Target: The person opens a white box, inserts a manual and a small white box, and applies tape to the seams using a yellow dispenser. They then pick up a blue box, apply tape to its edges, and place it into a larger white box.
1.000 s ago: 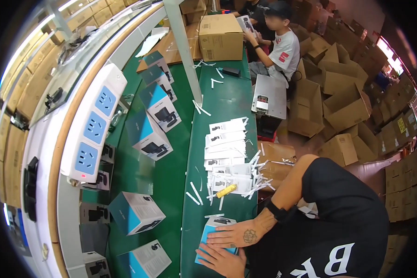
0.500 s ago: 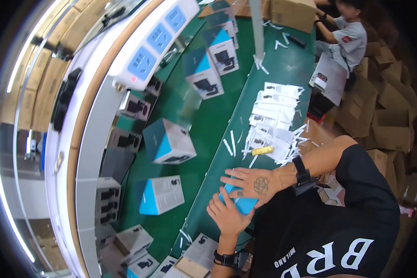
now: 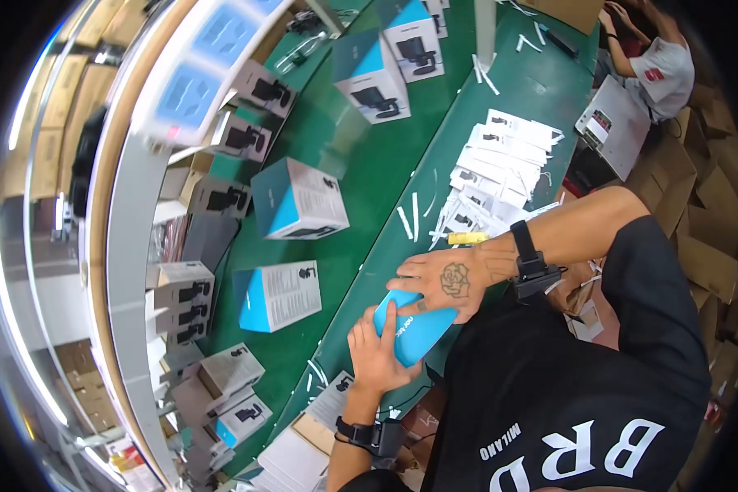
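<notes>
Blue carton: smooth, matt-looking blue cardboard carton (image 3: 414, 332) with pale print on its face, lying aslant between both hands, at the near side of the green worktop (image 3: 346, 297) and just before the black T-shirt (image 3: 517, 361); how its underside is borne is hidden.
Tattooed right hand: the right hand (image 3: 447, 283) lies palm down across the carton's far end, fingers bent over the edge, holding it with the other hand.
Left hand: the left hand (image 3: 375, 348) grasps the carton's left side, forefinger laid along the blue face and thumb along the near end.
Card walls: likely stiff along the folds yet springy mid-panel, so a hard push at the centre could dent it.
Weight: probably easy to lift; what it contains, if anything, cannot be told.
Surface: the smooth coating may slide a little under dry fingers and would probably show scuffs or creases.
Best hold: opposite long sides near the corners, with flat fingers rather than fingertips.
White paper pile: flat white printed card pieces (image 3: 500, 168) lie beyond the right hand, with a small yellow plastic piece (image 3: 467, 239) just beside that hand and loose white paper strips (image 3: 415, 216) to its left.
Standing box: a white-and-blue printed cardboard box (image 3: 295, 295) stands left of the hands, well apart from them.
</notes>
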A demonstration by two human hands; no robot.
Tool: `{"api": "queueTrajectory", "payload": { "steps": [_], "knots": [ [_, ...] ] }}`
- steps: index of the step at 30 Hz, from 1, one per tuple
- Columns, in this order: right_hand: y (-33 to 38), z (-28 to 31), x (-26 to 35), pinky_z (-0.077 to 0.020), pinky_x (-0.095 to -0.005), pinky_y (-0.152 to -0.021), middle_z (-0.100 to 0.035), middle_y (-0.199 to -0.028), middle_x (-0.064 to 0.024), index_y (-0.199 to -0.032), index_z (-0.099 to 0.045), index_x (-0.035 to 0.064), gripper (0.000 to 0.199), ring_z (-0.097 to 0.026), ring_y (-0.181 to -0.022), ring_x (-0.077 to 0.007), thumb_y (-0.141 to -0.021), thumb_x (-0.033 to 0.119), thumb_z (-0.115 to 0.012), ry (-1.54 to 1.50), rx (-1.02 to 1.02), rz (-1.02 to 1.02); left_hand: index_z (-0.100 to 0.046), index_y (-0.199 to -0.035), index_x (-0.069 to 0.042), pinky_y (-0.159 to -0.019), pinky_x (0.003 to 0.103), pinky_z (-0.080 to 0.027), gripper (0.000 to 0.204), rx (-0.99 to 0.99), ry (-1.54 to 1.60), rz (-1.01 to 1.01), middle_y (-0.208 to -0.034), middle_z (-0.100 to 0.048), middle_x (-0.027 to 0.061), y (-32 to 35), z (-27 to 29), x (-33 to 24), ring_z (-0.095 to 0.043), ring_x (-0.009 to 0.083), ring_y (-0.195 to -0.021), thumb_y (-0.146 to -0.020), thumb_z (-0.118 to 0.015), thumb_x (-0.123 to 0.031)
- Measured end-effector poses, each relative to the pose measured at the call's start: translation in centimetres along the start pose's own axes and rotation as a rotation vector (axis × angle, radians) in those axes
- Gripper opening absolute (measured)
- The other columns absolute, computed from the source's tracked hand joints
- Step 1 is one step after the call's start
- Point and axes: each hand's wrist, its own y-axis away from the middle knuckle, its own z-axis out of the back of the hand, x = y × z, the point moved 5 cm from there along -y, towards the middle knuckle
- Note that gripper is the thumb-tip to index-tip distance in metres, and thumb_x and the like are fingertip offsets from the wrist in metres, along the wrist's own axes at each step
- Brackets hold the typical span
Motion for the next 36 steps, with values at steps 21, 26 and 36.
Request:
{"api": "queueTrajectory", "payload": {
  "steps": [21, 26, 36],
  "knots": [
    [37.8, -10.8, -0.1, -0.0505, -0.0487, -0.102, -0.072, -0.117, -0.0215, -0.119, -0.071, 0.0016, 0.035, -0.065, -0.113, -0.0424, -0.092, 0.024, -0.064, -0.233, -1.021, -1.556, -0.055, -0.147, -0.013, -0.11, 0.055, -0.044, 0.093, -0.738, -0.12, 0.748, -0.143, -0.054, 0.0269, -30.3, 1.1, 12.8, -0.053, 0.0445, -0.13, -0.068, -0.09, -0.046],
    [39.6, -11.4, 2.4, -0.0513, -0.0495, -0.099, -0.073, -0.11, -0.0225, -0.117, -0.072, 0.0027, 0.038, -0.067, -0.106, -0.0426, -0.092, 0.028, -0.06, -0.439, -0.996, -1.755, -0.048, -0.145, -0.013, -0.11, 0.056, -0.042, 0.1, -0.487, -0.234, 0.758, -0.139, -0.056, 0.0259, -33.3, 3.6, 10.2, -0.052, 0.0462, -0.132, -0.065, -0.092, -0.054],
    [33.2, -14.4, -1.1, -0.054, -0.0478, -0.097, -0.074, -0.108, -0.0206, -0.114, -0.074, 0.0061, 0.038, -0.069, -0.105, -0.0401, -0.09, 0.031, -0.061, -0.32, -0.786, -1.522, -0.041, -0.157, -0.012, -0.113, 0.058, -0.037, 0.11, -0.393, -0.202, 1.023, -0.158, -0.048, 0.0155, -36.8, 6.1, 11.7, -0.048, 0.0372, -0.142, -0.07, -0.084, -0.063]
  ]
}}
